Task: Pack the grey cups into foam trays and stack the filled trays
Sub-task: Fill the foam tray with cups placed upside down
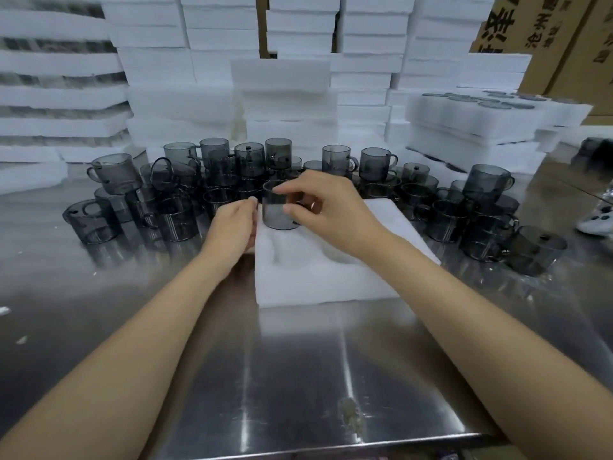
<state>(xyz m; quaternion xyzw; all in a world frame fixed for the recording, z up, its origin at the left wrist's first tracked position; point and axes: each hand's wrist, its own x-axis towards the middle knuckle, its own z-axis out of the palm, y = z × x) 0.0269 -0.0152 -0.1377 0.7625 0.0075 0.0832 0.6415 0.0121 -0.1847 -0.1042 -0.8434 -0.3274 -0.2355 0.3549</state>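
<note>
Head view: right hand [326, 210], fingers [292, 187] clamped on cup [278, 215] at tray's [315, 277] far corner, left hand [234, 227] fingers curled on tray edge; tilted cup could miss its pocket, tip.

There are two hands, the left hand [234, 224] and the right hand [326, 210], over one shiny steel table [298, 376], with one white rectangular foam tray [315, 277] and one translucent grey plastic cup [278, 210] between them. Several dozen more grey handled cups [376, 162] crowd behind, too packed and blurred for an exact count. White foam slabs [156, 61] rise in at least five stacks, and two brown cardboard boxes [537, 24] show at upper right.
</note>
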